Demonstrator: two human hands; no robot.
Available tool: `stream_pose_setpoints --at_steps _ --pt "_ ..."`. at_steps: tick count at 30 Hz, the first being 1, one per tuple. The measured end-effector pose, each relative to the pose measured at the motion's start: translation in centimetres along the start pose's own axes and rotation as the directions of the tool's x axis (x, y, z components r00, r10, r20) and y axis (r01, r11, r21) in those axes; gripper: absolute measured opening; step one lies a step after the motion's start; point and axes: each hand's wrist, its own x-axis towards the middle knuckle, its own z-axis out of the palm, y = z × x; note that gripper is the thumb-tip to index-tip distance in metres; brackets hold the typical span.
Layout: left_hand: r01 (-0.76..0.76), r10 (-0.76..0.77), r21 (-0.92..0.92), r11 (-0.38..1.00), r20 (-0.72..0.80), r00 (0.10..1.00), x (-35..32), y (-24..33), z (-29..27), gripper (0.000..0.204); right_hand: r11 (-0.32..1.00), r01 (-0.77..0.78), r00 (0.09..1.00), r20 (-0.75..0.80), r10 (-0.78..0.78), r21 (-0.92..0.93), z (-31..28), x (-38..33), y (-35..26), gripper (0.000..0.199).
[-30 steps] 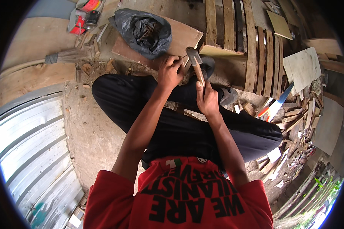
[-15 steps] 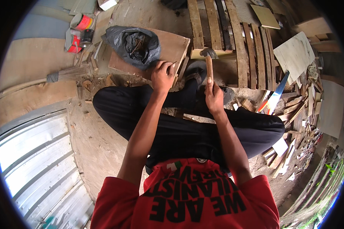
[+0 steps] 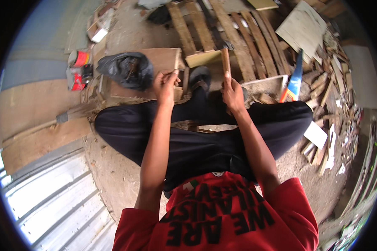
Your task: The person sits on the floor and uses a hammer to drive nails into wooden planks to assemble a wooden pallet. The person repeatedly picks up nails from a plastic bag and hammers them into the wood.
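My right hand (image 3: 233,95) is wrapped round the wooden handle of a hammer (image 3: 225,62), thumb along the handle. The hammer's dark head points away from me, in front of the slatted wood. My left hand (image 3: 166,85) is closed in a pinch over the right edge of a wooden box (image 3: 161,56). Between its fingertips is a thin nail, blurred and mostly hidden now. On the box's left part lies a black plastic bag (image 3: 125,69), its mouth open on thin brown nails.
A pallet of wooden slats (image 3: 255,46) lies ahead. Right of it stands a handsaw (image 3: 294,79) with a blue blade and orange handle, beside a heap of wood scraps (image 3: 322,90). Red cans (image 3: 77,58) and a broom (image 3: 75,113) are at left. My crossed legs fill the middle.
The view has shifted, so the box and bag now appear further left. My left hand has moved away from the bag to the box's right edge. The hammer stays in my right hand.
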Motion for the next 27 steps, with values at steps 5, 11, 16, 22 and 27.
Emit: stream_pose_setpoints --at_steps 5,11,16,22,27 --pt "0.166 -0.161 -0.051 0.985 0.089 0.983 0.5 0.3 4.7 0.009 0.980 -0.006 0.997 -0.079 0.022 0.199 -4.2 -0.3 -1.9 0.062" --pt "0.271 -0.299 0.136 0.953 0.268 0.916 -0.4 -0.9 12.3 0.018 0.835 0.128 0.957 -0.288 0.038 0.536 -10.7 -0.7 -1.5 0.050" --pt "0.258 -0.320 0.203 0.945 0.398 0.860 -1.6 -4.1 16.9 0.028 0.847 0.129 0.877 -0.458 0.145 0.515 -14.9 -2.7 1.2 0.051" --pt "0.293 -0.329 0.151 0.944 0.393 0.858 -4.1 -8.4 21.9 0.025 0.801 0.112 0.853 -0.470 0.225 0.588 -16.1 -3.4 3.2 0.052" --pt "-0.064 -0.055 0.254 0.965 0.434 0.899 -3.0 -13.1 24.5 0.027 0.826 0.119 0.866 -0.465 0.185 0.551 -16.2 -3.4 3.8 0.052"
